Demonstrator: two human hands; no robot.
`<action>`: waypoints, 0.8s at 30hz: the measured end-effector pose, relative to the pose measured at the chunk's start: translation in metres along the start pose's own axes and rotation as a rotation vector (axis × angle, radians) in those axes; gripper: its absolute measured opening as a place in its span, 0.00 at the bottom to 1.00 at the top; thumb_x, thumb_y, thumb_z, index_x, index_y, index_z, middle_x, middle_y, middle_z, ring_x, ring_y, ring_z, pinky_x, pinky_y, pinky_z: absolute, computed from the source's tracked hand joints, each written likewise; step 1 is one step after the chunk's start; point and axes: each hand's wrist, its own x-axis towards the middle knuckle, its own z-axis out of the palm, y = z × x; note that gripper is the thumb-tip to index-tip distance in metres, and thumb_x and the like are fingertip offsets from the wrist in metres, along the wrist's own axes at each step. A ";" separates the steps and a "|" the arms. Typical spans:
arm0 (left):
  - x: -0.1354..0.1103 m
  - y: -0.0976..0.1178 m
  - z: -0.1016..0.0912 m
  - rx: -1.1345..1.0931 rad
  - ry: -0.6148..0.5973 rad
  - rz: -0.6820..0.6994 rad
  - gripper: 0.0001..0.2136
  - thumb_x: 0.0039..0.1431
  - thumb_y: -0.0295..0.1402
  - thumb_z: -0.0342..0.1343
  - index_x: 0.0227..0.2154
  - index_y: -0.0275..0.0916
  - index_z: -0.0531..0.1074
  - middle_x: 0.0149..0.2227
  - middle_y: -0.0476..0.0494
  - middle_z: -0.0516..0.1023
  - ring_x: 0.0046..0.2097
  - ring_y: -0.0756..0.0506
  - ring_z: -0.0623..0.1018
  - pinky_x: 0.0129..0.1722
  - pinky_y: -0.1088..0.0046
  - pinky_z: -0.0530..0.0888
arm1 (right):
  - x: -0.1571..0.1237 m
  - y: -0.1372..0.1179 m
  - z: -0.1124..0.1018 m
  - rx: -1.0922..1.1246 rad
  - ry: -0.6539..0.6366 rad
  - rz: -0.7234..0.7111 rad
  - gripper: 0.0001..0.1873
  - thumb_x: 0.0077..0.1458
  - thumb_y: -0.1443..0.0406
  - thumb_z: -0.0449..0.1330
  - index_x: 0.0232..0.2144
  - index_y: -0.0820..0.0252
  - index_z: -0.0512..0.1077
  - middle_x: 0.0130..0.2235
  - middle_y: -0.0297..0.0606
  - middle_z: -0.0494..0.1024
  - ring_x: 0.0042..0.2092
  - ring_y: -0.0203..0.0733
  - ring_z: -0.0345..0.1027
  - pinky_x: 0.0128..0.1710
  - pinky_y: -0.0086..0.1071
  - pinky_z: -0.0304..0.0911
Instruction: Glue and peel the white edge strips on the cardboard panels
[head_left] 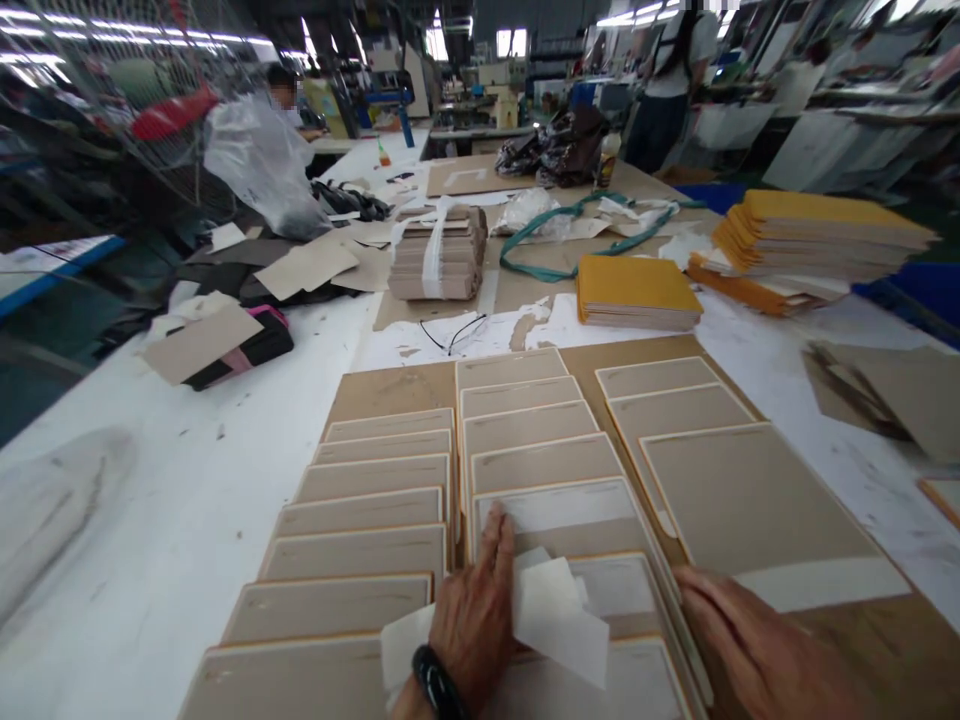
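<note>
My left hand point(480, 610), with a black wristband point(437, 682), lies over the middle column of overlapping taupe board panels. Its first two fingers stretch forward, tips pressing a panel that carries a white strip point(562, 507). White paper slips point(562, 618) jut out on both sides of this hand, held under its palm. At the column's right edge is my right hand point(757, 645), fingertips against the panel edges, fingers extended, thumb hidden. A left column of panels point(360, 555) and a right column with a large front panel point(757, 490) lie alongside. Several panels have orange rims.
Beyond the panels lie eyeglasses point(451, 338), a tied board bundle point(435, 255), a yellow-topped stack point(637, 290) and a larger one point(817, 225). A teal strap point(540, 270) curls behind. Scraps and a pink-black item point(255, 355) sit left. Other people are farther back.
</note>
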 end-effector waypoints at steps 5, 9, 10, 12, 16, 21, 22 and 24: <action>-0.001 -0.001 0.000 -0.027 -0.010 0.003 0.35 0.45 0.18 0.40 0.59 0.32 0.38 0.63 0.37 0.35 0.47 0.44 0.73 0.40 0.66 0.74 | 0.054 -0.039 0.043 -0.192 0.005 -0.287 0.21 0.56 0.63 0.47 0.52 0.59 0.61 0.54 0.43 0.66 0.54 0.45 0.60 0.50 0.42 0.61; -0.001 -0.005 -0.004 -0.075 -0.056 0.009 0.36 0.44 0.20 0.42 0.59 0.33 0.38 0.63 0.39 0.36 0.51 0.42 0.71 0.43 0.63 0.73 | 0.059 -0.041 0.054 -0.280 -0.060 -0.328 0.22 0.55 0.63 0.49 0.53 0.59 0.59 0.56 0.42 0.64 0.56 0.47 0.56 0.51 0.45 0.59; -0.001 -0.007 -0.006 -0.082 -0.061 0.006 0.36 0.44 0.20 0.42 0.59 0.32 0.38 0.63 0.39 0.36 0.51 0.41 0.70 0.43 0.62 0.73 | 0.058 -0.040 0.054 -0.296 -0.065 -0.324 0.22 0.55 0.62 0.50 0.53 0.59 0.60 0.56 0.42 0.64 0.56 0.47 0.56 0.51 0.45 0.58; -0.001 -0.010 -0.009 -0.074 -0.059 -0.020 0.37 0.43 0.19 0.41 0.59 0.32 0.37 0.63 0.39 0.37 0.52 0.41 0.69 0.42 0.62 0.73 | 0.057 -0.038 0.054 -0.315 -0.079 -0.318 0.22 0.55 0.62 0.50 0.52 0.60 0.60 0.56 0.42 0.64 0.55 0.47 0.57 0.51 0.46 0.58; -0.002 -0.016 -0.014 -0.044 -0.053 -0.065 0.39 0.40 0.15 0.41 0.59 0.34 0.39 0.63 0.39 0.40 0.49 0.42 0.72 0.40 0.64 0.74 | 0.061 -0.037 0.052 -0.270 -0.106 -0.303 0.21 0.55 0.63 0.51 0.52 0.59 0.61 0.55 0.42 0.65 0.55 0.47 0.58 0.51 0.47 0.58; -0.009 -0.021 -0.020 -0.243 0.059 -0.061 0.32 0.43 0.22 0.47 0.56 0.37 0.51 0.62 0.39 0.52 0.53 0.44 0.68 0.47 0.66 0.70 | 0.064 -0.032 0.042 0.117 -0.107 -0.141 0.17 0.57 0.61 0.47 0.47 0.56 0.66 0.54 0.40 0.66 0.54 0.43 0.58 0.54 0.44 0.55; -0.010 -0.021 -0.021 -0.294 0.101 -0.051 0.30 0.45 0.24 0.48 0.55 0.38 0.52 0.61 0.39 0.54 0.54 0.44 0.67 0.49 0.66 0.69 | 0.063 -0.033 0.037 0.237 -0.113 -0.071 0.18 0.57 0.59 0.46 0.47 0.55 0.67 0.54 0.40 0.66 0.54 0.43 0.58 0.54 0.43 0.54; -0.013 -0.022 -0.024 -0.402 0.184 -0.004 0.26 0.49 0.30 0.49 0.53 0.38 0.55 0.58 0.39 0.60 0.55 0.44 0.66 0.51 0.66 0.67 | 0.060 -0.041 0.025 0.503 -0.195 0.112 0.20 0.57 0.55 0.45 0.45 0.54 0.68 0.46 0.40 0.72 0.48 0.42 0.64 0.47 0.40 0.61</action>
